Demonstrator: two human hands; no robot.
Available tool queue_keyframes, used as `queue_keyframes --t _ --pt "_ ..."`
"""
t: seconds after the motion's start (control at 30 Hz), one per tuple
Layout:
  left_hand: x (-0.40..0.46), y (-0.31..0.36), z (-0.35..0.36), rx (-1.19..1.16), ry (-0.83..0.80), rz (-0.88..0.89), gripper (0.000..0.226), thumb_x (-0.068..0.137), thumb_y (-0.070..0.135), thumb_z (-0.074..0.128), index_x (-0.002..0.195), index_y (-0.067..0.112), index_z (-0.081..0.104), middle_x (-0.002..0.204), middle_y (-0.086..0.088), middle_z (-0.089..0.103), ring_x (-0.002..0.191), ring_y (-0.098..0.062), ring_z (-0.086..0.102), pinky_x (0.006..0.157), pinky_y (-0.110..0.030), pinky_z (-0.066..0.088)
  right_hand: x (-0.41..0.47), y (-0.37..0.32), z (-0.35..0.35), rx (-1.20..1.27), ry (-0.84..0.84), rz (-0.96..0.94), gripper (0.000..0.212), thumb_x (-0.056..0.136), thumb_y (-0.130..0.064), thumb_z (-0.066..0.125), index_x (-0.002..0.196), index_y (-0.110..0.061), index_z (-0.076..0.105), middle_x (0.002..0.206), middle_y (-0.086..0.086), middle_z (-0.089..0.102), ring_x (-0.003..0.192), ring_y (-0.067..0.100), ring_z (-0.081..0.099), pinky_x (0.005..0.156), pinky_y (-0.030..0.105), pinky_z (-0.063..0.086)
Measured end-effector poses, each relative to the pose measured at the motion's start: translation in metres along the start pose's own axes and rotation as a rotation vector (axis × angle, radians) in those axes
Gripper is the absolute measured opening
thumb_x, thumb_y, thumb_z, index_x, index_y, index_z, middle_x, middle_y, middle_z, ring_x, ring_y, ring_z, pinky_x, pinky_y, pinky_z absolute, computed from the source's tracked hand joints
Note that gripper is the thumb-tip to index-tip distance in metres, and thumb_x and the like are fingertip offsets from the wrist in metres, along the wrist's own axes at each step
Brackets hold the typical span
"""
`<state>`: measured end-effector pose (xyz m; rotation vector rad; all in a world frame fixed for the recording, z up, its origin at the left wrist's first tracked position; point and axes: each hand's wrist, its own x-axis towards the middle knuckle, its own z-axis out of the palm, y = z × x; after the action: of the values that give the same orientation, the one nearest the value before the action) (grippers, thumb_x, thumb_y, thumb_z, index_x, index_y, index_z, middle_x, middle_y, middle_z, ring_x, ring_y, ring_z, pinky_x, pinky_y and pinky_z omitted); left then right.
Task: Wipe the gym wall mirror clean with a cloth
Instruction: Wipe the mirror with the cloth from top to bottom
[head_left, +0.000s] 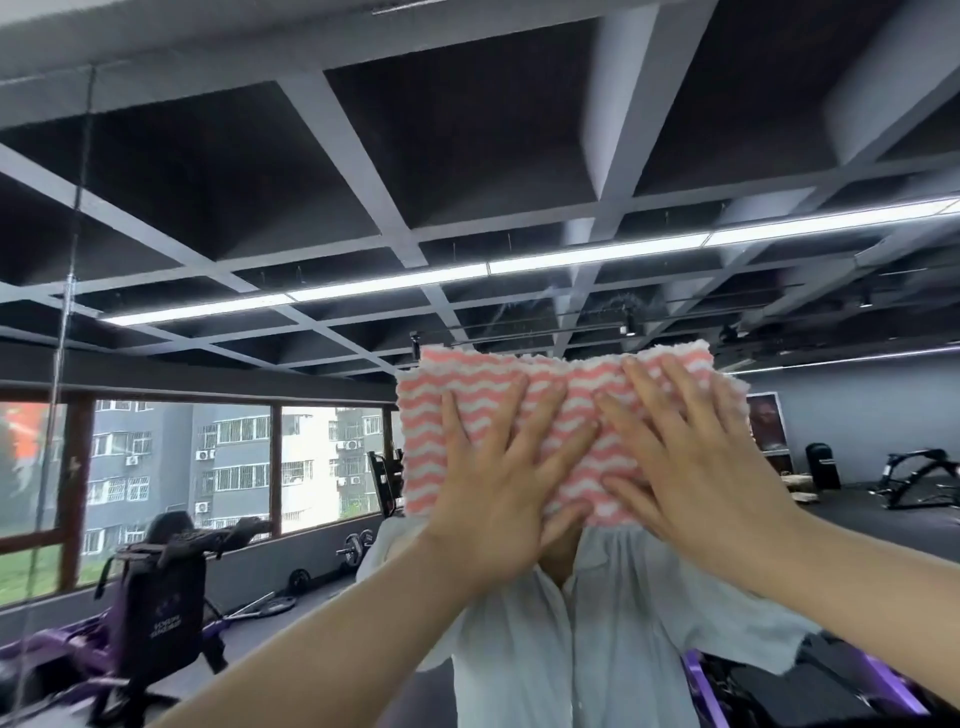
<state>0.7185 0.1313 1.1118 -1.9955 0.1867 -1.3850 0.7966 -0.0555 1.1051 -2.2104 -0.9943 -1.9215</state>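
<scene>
Both hands are up on the cloth (519, 415), fingers straight and spread, palms pressing it flat rather than gripping it: the left hand (498, 483) covers the cloth's lower left part, the right hand (696, 462) its right part, fingertips nearly meeting at the cloth's middle. The cloth lies spread against the mirror (260, 208), long axis running side to side, top edge tipped slightly up to the right, covering the reflected head. So the wipe looks underway, I'd say. Faint streaks show on the glass just above the cloth; whether that's cleaned or still dirty, I can't tell. Broad glass above and left of the cloth likely remains. Beyond the cloth, a reflected bench (161, 603) and windows (234, 457) sit to its left.
</scene>
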Motion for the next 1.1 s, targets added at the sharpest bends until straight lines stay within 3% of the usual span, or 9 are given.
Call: queue_keyframes --t 0.1,0.37,0.47,0.53,0.7,0.87,0.9,1.0,1.1 --pt "0.006 -0.003 0.008 0.012 0.028 -0.012 0.060 0.096 0.061 0.008 0.146 0.031 0.023 0.155 -0.005 0.019 0.142 -0.036 0.018 0.101 -0.073 0.009 0.000 0.002 0.014 0.003 0.008 0.006 0.065 0.100 -0.055 0.009 0.147 -0.013 0.026 0.152 0.022 0.030 0.139 0.045 0.024 0.109 0.062 0.016" --pt "0.059 -0.047 -0.004 0.012 0.074 -0.113 0.064 0.091 0.062 0.019 0.148 0.032 0.019 0.156 -0.005 0.026 0.143 -0.033 0.018 0.101 -0.074 0.008 0.072 0.023 -0.003 0.019 -0.047 0.040 0.070 0.100 -0.054 0.000 0.150 -0.011 0.022 0.153 0.019 0.030 0.140 0.043 0.025 0.112 0.058 0.015" --pt "0.083 -0.071 -0.011 0.024 0.047 -0.202 0.066 0.083 0.065 0.002 0.143 0.041 -0.009 0.161 0.003 0.001 0.147 -0.027 -0.003 0.107 -0.067 -0.005 0.114 0.030 -0.014 -0.006 0.018 0.048 0.077 0.081 -0.065 -0.022 0.146 -0.025 -0.010 0.162 0.008 0.000 0.147 0.034 -0.002 0.115 0.053 -0.002" --pt "0.095 -0.083 -0.017 0.028 0.037 -0.265 0.067 0.078 0.066 -0.006 0.140 0.043 -0.016 0.160 0.006 -0.008 0.146 -0.025 -0.011 0.108 -0.065 -0.006 0.138 0.032 -0.019 -0.003 0.012 0.075 0.074 0.081 -0.065 -0.018 0.147 -0.031 -0.021 0.160 0.002 -0.018 0.146 0.029 -0.018 0.115 0.049 -0.012" --pt "0.104 -0.093 -0.024 0.000 0.003 -0.367 0.076 0.074 0.066 -0.013 0.146 0.041 -0.013 0.160 0.004 -0.014 0.145 -0.025 -0.016 0.111 -0.060 -0.006 0.162 0.026 -0.033 0.022 -0.045 0.096 0.061 0.098 -0.054 0.007 0.150 -0.035 -0.016 0.159 0.001 -0.024 0.144 0.031 -0.023 0.116 0.051 -0.013" --pt "0.077 -0.083 -0.021 -0.004 -0.013 -0.342 0.070 0.081 0.068 -0.012 0.144 0.038 -0.018 0.160 -0.002 -0.011 0.145 -0.028 -0.015 0.111 -0.062 -0.005 0.136 0.017 -0.025 0.025 -0.056 0.020 0.075 0.075 -0.063 -0.018 0.146 -0.036 -0.021 0.158 0.003 -0.024 0.145 0.033 -0.019 0.114 0.053 -0.013" --pt "0.066 -0.080 -0.019 0.005 0.009 -0.312 0.070 0.086 0.067 -0.010 0.148 0.036 -0.011 0.161 -0.005 -0.002 0.145 -0.029 -0.008 0.110 -0.065 0.000 0.129 0.012 -0.020 0.021 -0.031 -0.009 0.078 0.075 -0.064 -0.015 0.147 -0.034 -0.018 0.158 0.005 -0.019 0.146 0.036 -0.013 0.114 0.054 -0.011" --pt "0.028 -0.074 -0.010 0.028 0.028 -0.229 0.066 0.096 0.061 0.005 0.152 0.027 0.014 0.157 -0.013 0.021 0.142 -0.035 0.013 0.108 -0.069 0.011 0.100 -0.007 -0.005 0.031 0.042 -0.108 0.077 0.091 -0.067 0.006 0.149 -0.020 0.026 0.153 0.018 0.025 0.139 0.044 0.023 0.108 0.061 0.013" --pt "0.004 -0.074 -0.005 0.053 0.029 -0.149 0.066 0.097 0.062 0.011 0.153 0.027 0.010 0.157 -0.012 0.019 0.142 -0.038 0.014 0.104 -0.064 0.010 0.084 -0.017 0.008 0.037 0.031 -0.142 0.075 0.093 -0.069 0.010 0.144 -0.018 0.034 0.149 0.018 0.031 0.135 0.043 0.025 0.104 0.063 0.018"
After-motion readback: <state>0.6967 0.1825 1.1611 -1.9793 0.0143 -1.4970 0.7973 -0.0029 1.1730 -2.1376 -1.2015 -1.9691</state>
